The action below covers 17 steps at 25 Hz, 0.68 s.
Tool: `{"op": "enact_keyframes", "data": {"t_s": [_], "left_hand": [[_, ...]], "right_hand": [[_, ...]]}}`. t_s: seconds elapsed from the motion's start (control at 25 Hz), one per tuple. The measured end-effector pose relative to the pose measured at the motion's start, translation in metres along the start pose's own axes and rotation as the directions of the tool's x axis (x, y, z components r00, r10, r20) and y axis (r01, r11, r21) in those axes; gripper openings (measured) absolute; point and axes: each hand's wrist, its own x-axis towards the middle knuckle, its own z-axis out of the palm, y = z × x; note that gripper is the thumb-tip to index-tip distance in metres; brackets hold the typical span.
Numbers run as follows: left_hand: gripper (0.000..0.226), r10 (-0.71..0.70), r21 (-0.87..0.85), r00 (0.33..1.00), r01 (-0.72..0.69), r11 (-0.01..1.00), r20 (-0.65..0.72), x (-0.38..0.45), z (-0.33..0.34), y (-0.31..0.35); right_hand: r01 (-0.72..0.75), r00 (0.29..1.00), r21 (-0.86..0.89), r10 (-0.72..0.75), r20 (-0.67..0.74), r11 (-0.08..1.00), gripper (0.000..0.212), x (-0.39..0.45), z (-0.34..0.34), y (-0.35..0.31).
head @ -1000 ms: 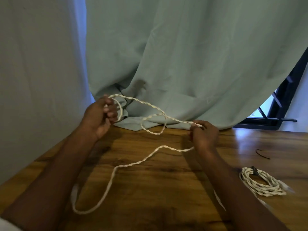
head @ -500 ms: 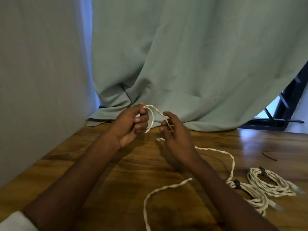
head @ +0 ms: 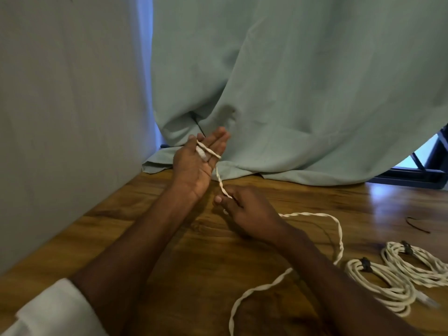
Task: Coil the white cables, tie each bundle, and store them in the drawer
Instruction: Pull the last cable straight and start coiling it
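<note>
White cable (head: 220, 180) runs upright from pinching right hand (head: 244, 207) over flat left hand (head: 198, 161).

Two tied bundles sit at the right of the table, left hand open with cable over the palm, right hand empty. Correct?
Not quite. In the head view the right hand pinches the white cable leading up to the open left hand. The two tied bundles are as stated.

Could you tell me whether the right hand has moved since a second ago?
Yes. The right hand has come nearer the person and down toward the wooden table, away from the curtain hem.
</note>
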Motion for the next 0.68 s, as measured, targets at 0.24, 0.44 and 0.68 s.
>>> {"op": "enact_keyframes", "data": {"t_s": [0.24, 0.44, 0.68], "left_hand": [[0.039, 0.116, 0.873, 0.943, -0.332, 0.357, 0.311, 0.001, -0.028, -0.011], [0.055, -0.133, 0.887, 0.917, -0.313, 0.339, 0.375, -0.004, -0.027, -0.004], [0.053, -0.481, 0.772, 0.819, 0.075, 0.632, 0.314, -0.010, -0.013, 0.003]], "right_hand": [[-0.038, 0.993, 0.437, 0.083, -0.085, 0.899, 0.014, -0.005, -0.011, -0.006], [-0.067, 0.945, 0.740, 0.280, -0.167, 0.669, 0.019, -0.002, -0.029, 0.000], [-0.035, 0.863, 0.931, 0.481, -0.156, 0.365, 0.014, 0.006, -0.042, 0.012]]}}
